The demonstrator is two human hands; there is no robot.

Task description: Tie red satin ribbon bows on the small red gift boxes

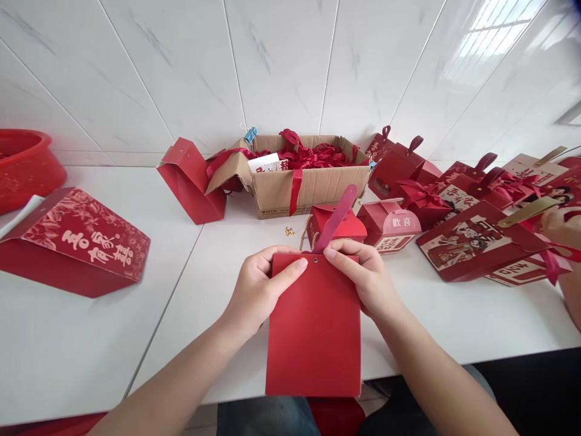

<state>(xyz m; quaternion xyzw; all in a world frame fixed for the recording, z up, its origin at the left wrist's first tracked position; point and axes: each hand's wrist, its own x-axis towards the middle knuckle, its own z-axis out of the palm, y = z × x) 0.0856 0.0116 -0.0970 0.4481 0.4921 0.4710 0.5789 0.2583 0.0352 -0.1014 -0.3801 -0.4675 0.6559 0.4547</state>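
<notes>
A plain red gift box (315, 330) is held upright in front of me at the table's near edge. My left hand (267, 284) grips its upper left corner, thumb on the front face. On the upper right, my right hand (363, 272) pinches the top edge, its thumb beside a small hole. A dark pink strap handle (338, 215) rises behind that edge and leans right; its lower end is hidden by the box. Just beyond lie small gold fasteners (290, 231) on the table.
An open cardboard box (313, 188) of red ribbons stands against the wall. Red gift boxes (472, 239) crowd the right, near another person's hand (560, 227). Leftward are a floral red box (86, 242), a folded red box (193, 181) and a red basin (27, 172).
</notes>
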